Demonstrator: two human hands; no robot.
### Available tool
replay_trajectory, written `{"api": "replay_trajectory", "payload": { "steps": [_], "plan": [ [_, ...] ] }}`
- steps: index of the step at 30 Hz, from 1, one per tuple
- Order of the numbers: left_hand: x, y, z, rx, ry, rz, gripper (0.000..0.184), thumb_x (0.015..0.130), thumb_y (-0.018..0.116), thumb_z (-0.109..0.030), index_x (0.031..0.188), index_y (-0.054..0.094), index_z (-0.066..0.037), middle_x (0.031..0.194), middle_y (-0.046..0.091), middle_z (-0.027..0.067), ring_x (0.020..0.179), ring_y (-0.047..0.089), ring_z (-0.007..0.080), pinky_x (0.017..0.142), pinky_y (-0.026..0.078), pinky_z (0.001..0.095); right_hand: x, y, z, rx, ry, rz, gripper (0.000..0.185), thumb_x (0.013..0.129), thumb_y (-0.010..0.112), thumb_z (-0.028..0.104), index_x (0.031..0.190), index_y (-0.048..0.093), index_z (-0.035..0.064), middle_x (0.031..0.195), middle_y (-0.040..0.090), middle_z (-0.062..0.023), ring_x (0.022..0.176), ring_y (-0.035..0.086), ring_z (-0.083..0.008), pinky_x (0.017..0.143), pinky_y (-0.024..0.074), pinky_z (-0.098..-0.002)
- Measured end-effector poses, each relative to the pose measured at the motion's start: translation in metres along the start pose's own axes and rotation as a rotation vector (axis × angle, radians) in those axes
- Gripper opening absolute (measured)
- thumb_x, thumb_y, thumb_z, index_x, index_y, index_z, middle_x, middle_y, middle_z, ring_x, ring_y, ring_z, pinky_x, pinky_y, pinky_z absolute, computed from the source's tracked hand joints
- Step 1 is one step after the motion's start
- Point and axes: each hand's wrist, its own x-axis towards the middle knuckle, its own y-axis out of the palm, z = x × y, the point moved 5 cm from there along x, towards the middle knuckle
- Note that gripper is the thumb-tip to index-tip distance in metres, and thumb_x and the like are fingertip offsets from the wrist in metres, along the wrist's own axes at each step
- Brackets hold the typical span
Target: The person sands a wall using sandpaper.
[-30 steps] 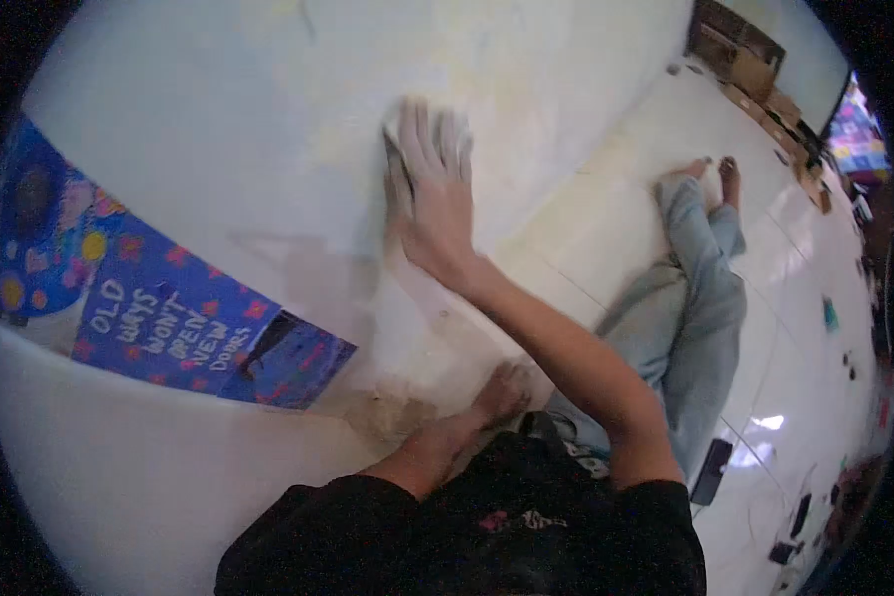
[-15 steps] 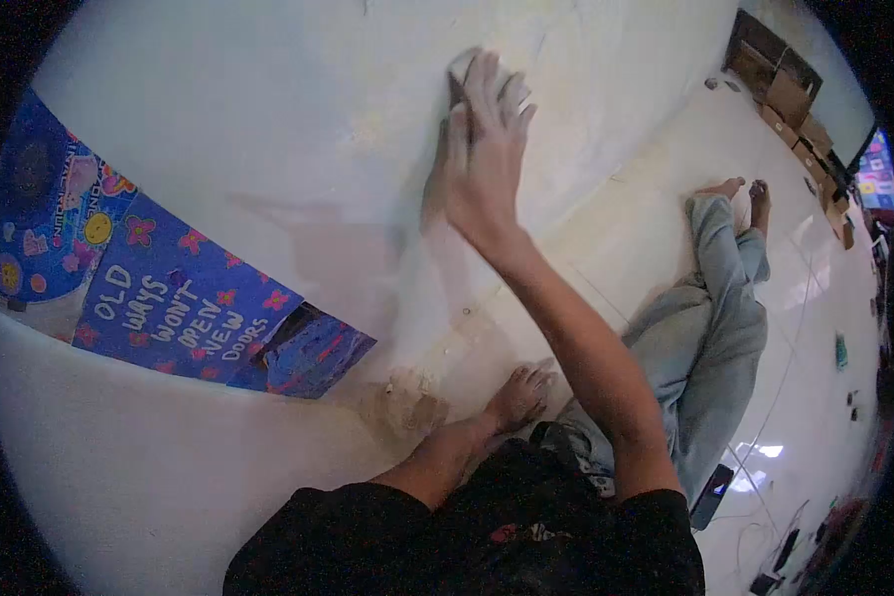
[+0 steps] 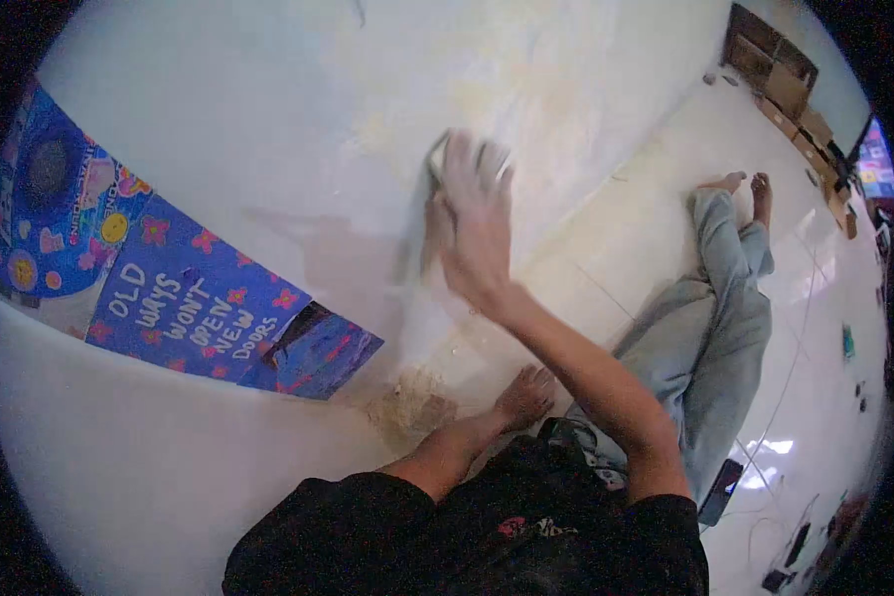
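The wall [image 3: 268, 119] spreads behind and around the right fingers, whitish with yellowish smears above and to their right, and a soft shadow to their left. The floor [image 3: 795, 328], pale and tiled, lies beyond them to the right. Left of and below the fingers, on the wall, is a blue panel [image 3: 194, 288] with pink flowers and pale hand lettering: "OLD WAYS WON'T OPEN NEW DOORS". Smaller lettering at its far left stands aslant, and I cannot read it all. Below the fingers is the black shirt [image 3: 368, 541], its small red and white print illegible; right of them, the faded jeans [image 3: 725, 328]. Cardboard boxes [image 3: 790, 99] stand far off, up and right. The right hand [image 3: 477, 238] is dusted whitish, its fingers clamped on the pad. The left hand [image 3: 526, 397] rests low, below the right fingers; whether its own are apart or together I cannot tell. The dark phone [image 3: 720, 492] lies well below and right. Smallest, the pad [image 3: 437, 157] sits under the right fingertips against the wall: whitish, dark along one edge, mostly hidden.
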Motion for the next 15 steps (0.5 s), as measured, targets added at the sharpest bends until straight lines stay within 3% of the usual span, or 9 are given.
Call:
{"api": "replay_trajectory", "payload": {
  "steps": [1, 3, 6, 8, 9, 10, 11, 12, 15],
  "plan": [
    [-0.004, 0.004, 0.009, -0.003, 0.015, 0.012, 0.052, 0.096, 0.045, -0.028, 0.141, 0.041, -0.002, 0.145, 0.041, 0.0231, 0.14, 0.026, 0.0411, 0.117, 0.018, 0.0527, -0.013, 0.006, -0.001, -0.002, 0.023, 0.078, 0.063, 0.095, 0.048, 0.016, 0.152, 0.024, 0.0029, 0.157, 0.023, -0.0205, 0.144, 0.014, -0.0484, 0.117, 0.0069, -0.0585],
    [-0.014, 0.023, 0.034, 0.6, 0.236, 0.117, 0.043, 0.091, 0.051, -0.024, 0.124, 0.054, 0.003, 0.136, 0.046, 0.0217, 0.13, 0.039, 0.0381, 0.11, 0.029, 0.0515, -0.006, 0.005, 0.001, 0.0, 0.051, 0.137, 0.062, 0.096, 0.047, 0.016, 0.151, 0.023, 0.0014, 0.156, 0.023, -0.0222, 0.144, 0.014, -0.0481, 0.117, 0.0065, -0.0593],
    [-0.014, 0.023, 0.03, 0.669, 0.259, 0.133, 0.04, 0.091, 0.05, -0.024, 0.121, 0.055, 0.003, 0.131, 0.049, 0.0218, 0.126, 0.042, 0.0392, 0.108, 0.032, 0.0524, 0.054, -0.016, -0.003, 0.086, 0.109, -0.086, 0.057, 0.099, 0.043, 0.017, 0.151, 0.025, 0.0019, 0.156, 0.025, -0.0212, 0.143, 0.015, -0.0503, 0.116, 0.0079, -0.0587],
    [-0.014, 0.013, 0.01, 0.664, 0.306, 0.074, 0.04, 0.092, 0.05, -0.024, 0.12, 0.055, 0.003, 0.13, 0.049, 0.0219, 0.123, 0.043, 0.0395, 0.106, 0.033, 0.0526, 0.046, -0.018, 0.0, 0.098, 0.151, -0.096, 0.056, 0.099, 0.043, 0.018, 0.15, 0.028, 0.002, 0.155, 0.026, -0.0219, 0.142, 0.016, -0.0501, 0.116, 0.0089, -0.058],
    [-0.019, 0.007, 0.001, 0.655, 0.349, 0.015, 0.04, 0.092, 0.05, -0.025, 0.119, 0.055, 0.004, 0.129, 0.049, 0.022, 0.121, 0.044, 0.0399, 0.105, 0.034, 0.0529, 0.023, -0.008, 0.003, -0.004, 0.029, -0.006, 0.056, 0.099, 0.043, 0.017, 0.15, 0.027, 0.0017, 0.155, 0.027, -0.0224, 0.142, 0.016, -0.0503, 0.116, 0.0088, -0.0574],
    [-0.021, 0.01, 0.006, 0.663, 0.358, 0.024, 0.04, 0.092, 0.05, -0.025, 0.119, 0.055, 0.004, 0.129, 0.049, 0.022, 0.121, 0.044, 0.0399, 0.105, 0.034, 0.0529, 0.002, -0.001, 0.009, -0.111, -0.096, 0.075, 0.056, 0.099, 0.044, 0.016, 0.15, 0.027, 0.0014, 0.155, 0.027, -0.0229, 0.142, 0.015, -0.0504, 0.117, 0.0087, -0.0568],
    [-0.018, 0.021, 0.023, 0.706, 0.277, 0.174, 0.04, 0.092, 0.05, -0.026, 0.119, 0.055, 0.003, 0.13, 0.049, 0.0226, 0.12, 0.045, 0.0398, 0.105, 0.034, 0.0527, -0.013, 0.002, 0.012, 0.052, 0.026, 0.145, 0.06, 0.096, 0.047, 0.012, 0.151, 0.025, 0.0015, 0.155, 0.026, -0.0233, 0.143, 0.016, -0.05, 0.117, 0.0086, -0.0571],
    [-0.017, 0.03, 0.041, 0.746, 0.19, 0.32, 0.041, 0.092, 0.05, -0.026, 0.12, 0.055, 0.003, 0.13, 0.048, 0.0232, 0.118, 0.045, 0.0398, 0.105, 0.033, 0.0526, -0.01, 0.005, 0.01, 0.046, 0.024, 0.129, 0.06, 0.096, 0.047, 0.012, 0.151, 0.025, 0.0015, 0.155, 0.026, -0.0233, 0.143, 0.016, -0.05, 0.117, 0.0086, -0.0571],
    [-0.016, 0.014, 0.015, 0.634, 0.257, 0.162, 0.039, 0.093, 0.05, -0.03, 0.112, 0.06, 0.003, 0.127, 0.05, 0.0242, 0.117, 0.045, 0.0403, 0.106, 0.031, 0.0525, 0.023, -0.004, 0.005, 0.054, 0.043, -0.015, 0.059, 0.098, 0.041, 0.013, 0.152, 0.021, 0.0013, 0.156, 0.023, -0.0235, 0.143, 0.015, -0.0484, 0.116, 0.008, -0.0576]
  ]
}}
